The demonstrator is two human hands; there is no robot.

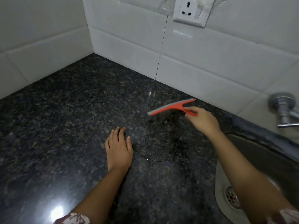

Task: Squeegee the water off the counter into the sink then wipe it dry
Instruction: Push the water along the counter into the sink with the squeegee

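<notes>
Beyond the puddle (163,147) my right hand (203,121) pinches the squeegee (171,107) handle, blade raised to pull water sinkward; my left hand (119,147) lies flat, fingers released, bracing.

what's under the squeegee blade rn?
Wet granite counter: the puddle spreads below the squeegee, held by the right hand. Blade contact with the counter is unclear. The left hand covers the puddle's left edge.

Glossy speckled stone counter (64,126) (wet patch), plastic squeegee (171,107).
</notes>
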